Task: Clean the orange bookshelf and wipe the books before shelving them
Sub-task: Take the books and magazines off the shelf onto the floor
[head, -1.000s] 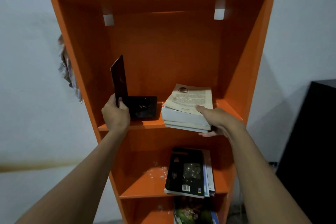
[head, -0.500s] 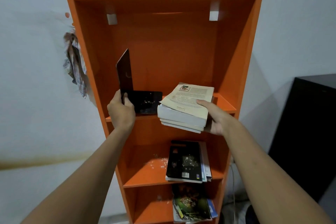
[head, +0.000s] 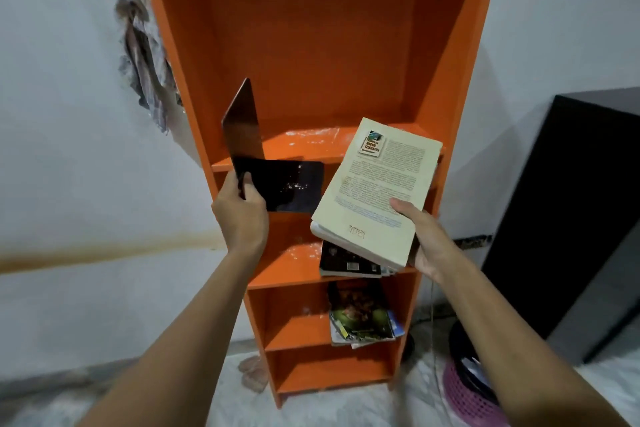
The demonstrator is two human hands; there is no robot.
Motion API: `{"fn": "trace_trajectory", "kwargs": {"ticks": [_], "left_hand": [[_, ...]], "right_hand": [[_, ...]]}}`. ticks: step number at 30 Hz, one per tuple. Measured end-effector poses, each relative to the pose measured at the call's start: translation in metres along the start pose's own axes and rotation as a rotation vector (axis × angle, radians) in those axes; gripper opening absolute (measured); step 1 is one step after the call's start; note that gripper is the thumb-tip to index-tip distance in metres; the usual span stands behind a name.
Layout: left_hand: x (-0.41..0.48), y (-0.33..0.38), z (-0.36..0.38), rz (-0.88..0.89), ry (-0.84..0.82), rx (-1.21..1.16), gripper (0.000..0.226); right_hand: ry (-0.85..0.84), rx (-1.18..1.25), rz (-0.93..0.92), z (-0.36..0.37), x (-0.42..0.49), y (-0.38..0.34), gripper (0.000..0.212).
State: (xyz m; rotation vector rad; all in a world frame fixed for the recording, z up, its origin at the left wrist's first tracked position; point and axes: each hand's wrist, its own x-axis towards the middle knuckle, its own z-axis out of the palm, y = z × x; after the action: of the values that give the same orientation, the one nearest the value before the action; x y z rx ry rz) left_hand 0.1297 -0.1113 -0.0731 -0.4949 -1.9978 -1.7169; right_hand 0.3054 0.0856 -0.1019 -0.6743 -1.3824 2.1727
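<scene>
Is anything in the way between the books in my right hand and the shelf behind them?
Nothing lies on the shelf but white specks. The black bookend in your left hand stands before its left front edge; the right side looks open to the books.

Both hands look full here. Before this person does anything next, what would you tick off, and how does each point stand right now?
1. Left hand has a firm grip on the black bookend: ok.
2. Right hand holds the stack of books, thumb on top: ok, though the stack is tilted.
3. Upper shelf is clean: not ok, white specks lie on it.
4. A hand is free for the cloth hanging left of the bookshelf: not ok.
5. Held books are wiped: cannot tell.
</scene>
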Motion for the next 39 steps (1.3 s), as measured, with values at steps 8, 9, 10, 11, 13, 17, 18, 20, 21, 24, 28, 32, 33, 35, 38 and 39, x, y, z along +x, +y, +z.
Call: {"fn": "trace_trajectory", "kwargs": {"ticks": [8,9,10,11,13,17,18,20,21,24,28,32,33,35,38,39], "left_hand": [[-0.09,-0.023,-0.018,-0.051,-0.063,-0.04,0.015],[-0.101,-0.029,-0.018,-0.061,-0.075,-0.037,0.014],[-0.117,-0.038,-0.015,-0.081,-0.082,-0.017,0.014],[-0.129,-0.045,-0.013,-0.098,-0.086,-0.002,0.014],[-0.151,-0.06,-0.012,-0.12,-0.102,0.034,0.016],[-0.207,-0.103,0.007,-0.209,-0.073,0.101,0.012],[-0.225,-0.123,0.015,-0.248,-0.045,0.111,0.012],[-0.256,-0.157,0.026,-0.288,-0.003,0.12,0.013],[-0.279,-0.179,0.032,-0.327,0.006,0.143,0.014],[-0.343,-0.262,0.045,-0.369,-0.032,0.217,0.015],[-0.394,-0.33,0.046,-0.435,-0.055,0.223,0.014],[-0.469,-0.456,0.055,-0.509,-0.066,0.284,0.018],[-0.486,-0.485,0.057,-0.534,-0.069,0.285,0.018],[-0.522,-0.541,0.059,-0.572,-0.066,0.299,0.02],[-0.569,-0.62,0.068,-0.615,-0.081,0.354,0.02],[-0.578,-0.638,0.07,-0.637,-0.076,0.363,0.02]], "right_hand": [[-0.012,-0.035,0.077,-0.067,-0.045,0.077,0.057],[-0.012,-0.037,0.098,-0.075,-0.047,0.086,0.057],[-0.02,-0.051,0.13,-0.088,-0.047,0.095,0.057],[-0.018,-0.064,0.16,-0.096,-0.047,0.102,0.057],[-0.026,-0.075,0.199,-0.112,-0.044,0.116,0.057],[-0.091,-0.107,0.293,-0.159,-0.025,0.165,0.06],[-0.12,-0.112,0.308,-0.175,-0.017,0.186,0.058],[-0.145,-0.108,0.342,-0.2,-0.011,0.223,0.053],[-0.152,-0.107,0.373,-0.214,-0.011,0.249,0.051],[-0.19,-0.111,0.405,-0.25,-0.009,0.339,0.045],[-0.129,-0.158,0.488,-0.285,-0.019,0.422,0.036],[-0.094,-0.276,0.533,-0.332,-0.001,0.561,0.034],[-0.079,-0.307,0.534,-0.34,0.008,0.589,0.032],[-0.08,-0.359,0.544,-0.358,0.022,0.651,0.031],[-0.083,-0.379,0.569,-0.379,0.052,0.731,0.038],[-0.071,-0.38,0.581,-0.387,0.061,0.752,0.037]]}}
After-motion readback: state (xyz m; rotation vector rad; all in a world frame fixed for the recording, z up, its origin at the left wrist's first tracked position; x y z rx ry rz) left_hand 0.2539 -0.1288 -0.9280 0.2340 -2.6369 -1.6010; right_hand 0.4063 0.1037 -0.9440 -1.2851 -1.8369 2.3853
